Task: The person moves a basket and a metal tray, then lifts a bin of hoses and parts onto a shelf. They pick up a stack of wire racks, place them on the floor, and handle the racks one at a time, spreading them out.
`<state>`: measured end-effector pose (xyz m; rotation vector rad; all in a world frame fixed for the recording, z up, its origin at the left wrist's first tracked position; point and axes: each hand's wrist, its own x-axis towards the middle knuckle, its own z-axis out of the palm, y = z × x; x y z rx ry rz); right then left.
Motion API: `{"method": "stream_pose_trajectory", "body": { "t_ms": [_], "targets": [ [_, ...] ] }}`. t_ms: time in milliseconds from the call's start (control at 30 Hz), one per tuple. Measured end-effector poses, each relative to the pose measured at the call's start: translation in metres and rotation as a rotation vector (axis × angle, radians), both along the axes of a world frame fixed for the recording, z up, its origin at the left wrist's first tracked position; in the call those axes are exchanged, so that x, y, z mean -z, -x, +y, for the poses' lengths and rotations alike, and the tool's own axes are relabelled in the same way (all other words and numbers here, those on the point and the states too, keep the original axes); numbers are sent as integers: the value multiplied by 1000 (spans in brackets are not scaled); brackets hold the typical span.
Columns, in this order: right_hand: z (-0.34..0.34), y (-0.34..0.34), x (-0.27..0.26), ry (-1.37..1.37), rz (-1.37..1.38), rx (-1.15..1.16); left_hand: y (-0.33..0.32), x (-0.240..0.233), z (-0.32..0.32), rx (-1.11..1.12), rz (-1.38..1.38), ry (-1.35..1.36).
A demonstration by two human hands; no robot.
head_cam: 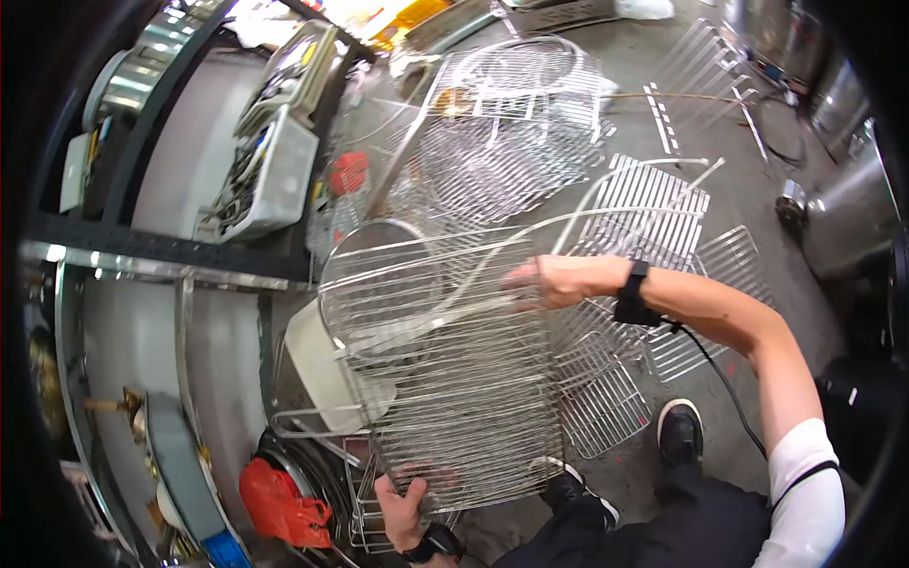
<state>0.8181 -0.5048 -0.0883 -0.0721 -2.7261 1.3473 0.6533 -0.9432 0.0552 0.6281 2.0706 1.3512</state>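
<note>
A stack of rectangular metal wire racks [461, 397] is held up in front of me, over the floor. My left hand [405, 508] grips its near edge at the lower left, thumb on top and the other fingers seen through the wires. At the far right side, my right hand [557, 282] is closed around the stack's edge, its fingertips partly hidden by the wires. How many racks are in the stack cannot be told. Behind it show a round pan [380, 238] and a cream plastic tub [312, 355], both partly covered by the wires.
Loose wire racks [504, 163], a slatted rack [650, 206] and a small grid rack [603, 397] lie on the grey floor. Left stands shelving [163, 245] with a white bin [277, 177] of utensils. A red plastic bag [280, 504] sits below. Steel vessels [852, 206] stand right.
</note>
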Motion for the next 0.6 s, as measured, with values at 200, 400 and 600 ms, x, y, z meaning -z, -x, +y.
{"method": "stream_pose_trajectory", "body": {
  "t_ms": [200,400,600],
  "targets": [
    [6,-18,-25,-146,360,237,10,-3,2,118,-127,16],
    [11,-36,-26,-312,235,-127,15,0,13,198,-147,35],
    [8,-71,-32,-217,266,35,28,17,18,192,-243,6]
  ]
}}
